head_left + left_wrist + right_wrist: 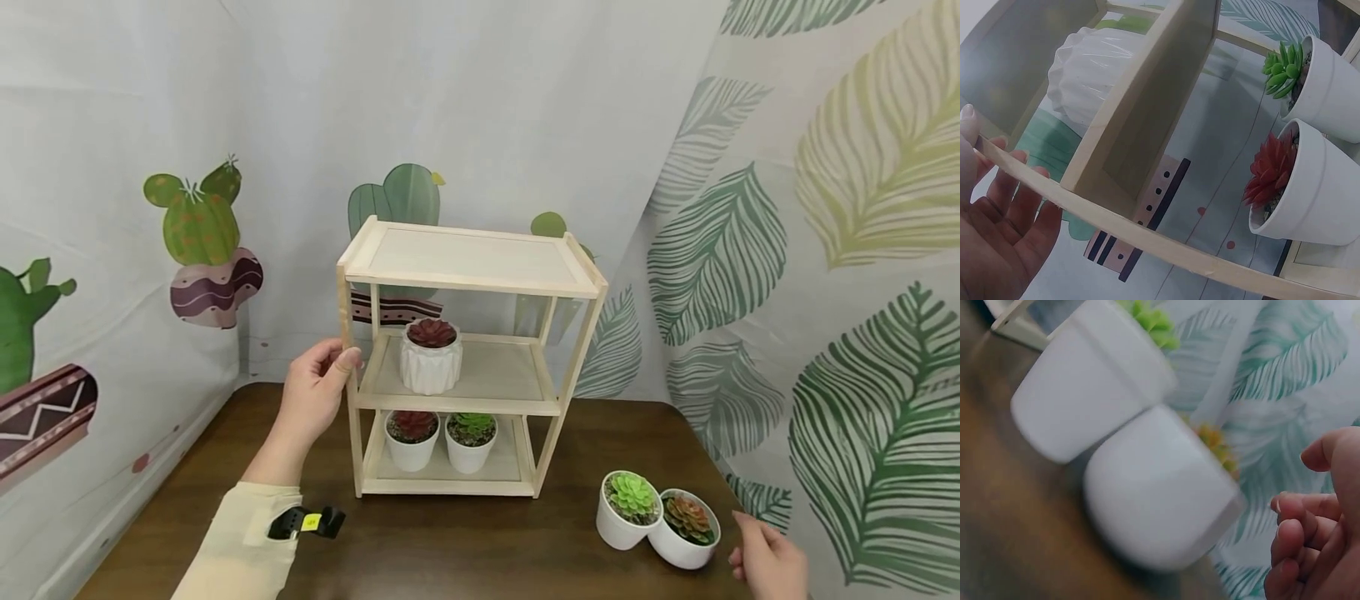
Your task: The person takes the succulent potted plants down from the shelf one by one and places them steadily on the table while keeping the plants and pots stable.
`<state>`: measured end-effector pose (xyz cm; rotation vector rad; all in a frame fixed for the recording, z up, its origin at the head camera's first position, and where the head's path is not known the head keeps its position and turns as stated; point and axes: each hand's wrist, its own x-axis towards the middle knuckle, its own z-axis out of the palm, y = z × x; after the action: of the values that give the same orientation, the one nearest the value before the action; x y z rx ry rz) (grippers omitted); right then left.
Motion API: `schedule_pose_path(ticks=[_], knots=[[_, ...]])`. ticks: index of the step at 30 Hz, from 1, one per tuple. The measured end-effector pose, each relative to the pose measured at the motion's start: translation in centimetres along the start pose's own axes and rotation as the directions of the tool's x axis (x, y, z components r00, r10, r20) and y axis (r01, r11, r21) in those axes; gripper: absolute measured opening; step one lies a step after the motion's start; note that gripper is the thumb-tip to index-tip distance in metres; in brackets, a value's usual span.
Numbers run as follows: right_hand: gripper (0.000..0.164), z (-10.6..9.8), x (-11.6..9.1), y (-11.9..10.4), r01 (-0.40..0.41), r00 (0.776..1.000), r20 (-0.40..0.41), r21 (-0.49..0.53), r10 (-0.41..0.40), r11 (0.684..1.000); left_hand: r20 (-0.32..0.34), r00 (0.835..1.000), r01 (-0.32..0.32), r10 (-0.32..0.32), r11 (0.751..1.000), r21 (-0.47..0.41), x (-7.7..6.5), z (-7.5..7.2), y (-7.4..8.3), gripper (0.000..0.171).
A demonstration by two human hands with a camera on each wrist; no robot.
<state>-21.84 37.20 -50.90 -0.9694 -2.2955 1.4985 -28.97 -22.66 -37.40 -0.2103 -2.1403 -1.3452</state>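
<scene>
We grip the shelf [457,407] with our left hand [322,387]; our right hand [771,554] curls loosely, holding nothing.
Just left of the right hand sit the bowl [678,553] and, touching it, the pot [619,530]: probably light, stiff, slippery, best held round the rim. Brown table [420,550] beneath, leaf-print cloth [862,375] beyond.

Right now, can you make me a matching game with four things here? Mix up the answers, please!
Things:
1. Fluted white pot
2. Table
3. Bowl-shaped pot
4. Smooth red-succulent pot

Matches:
A. Off the wooden rack, right beside the light-green-succulent pot
B. On the bottom tier, at the left
C. On the middle tier
D. Dark brown

Right pairs: 1-C, 2-D, 3-A, 4-B
</scene>
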Motion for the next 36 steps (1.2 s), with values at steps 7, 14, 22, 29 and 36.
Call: schedule_pose_path(ticks=[7, 14, 22, 29, 36], knots=[[0.024, -0.9, -2.1, -4.8, 0.157, 0.986, 0.010, 0.273, -0.166, 0.949, -0.009, 1.000, 0.011, -0.011, 1.000, 0.024, -0.1, -0.1, -0.2, 0.029], [0.023, -0.6, -4.2, -9.8, 0.365, 0.925, -0.046, 0.383, -0.377, 0.849, -0.010, 1.000, 0.010, -0.010, 1.000, -0.002, -0.2, 0.1, -0.4, 0.026], [0.019, 0.8, -5.8, -14.8, 0.585, 0.794, -0.034, 0.312, -0.607, 0.748, -0.019, 1.000, -0.004, 0.004, 1.000, 0.005, -0.2, 0.2, -0.3, 0.033], [0.021, 2.5, -6.9, -18.0, 0.667, 0.706, 0.030, 0.311, -0.708, 0.678, -0.016, 1.000, -0.009, 0.009, 1.000, 0.009, -0.2, 0.2, -0.4, 0.032], [0.019, 4.4, -7.1, -20.6, 0.742, 0.593, 0.064, 0.343, -0.803, 0.576, -0.005, 1.000, -0.009, 0.009, 1.000, -0.003, -0.1, 0.2, -0.2, 0.035]])
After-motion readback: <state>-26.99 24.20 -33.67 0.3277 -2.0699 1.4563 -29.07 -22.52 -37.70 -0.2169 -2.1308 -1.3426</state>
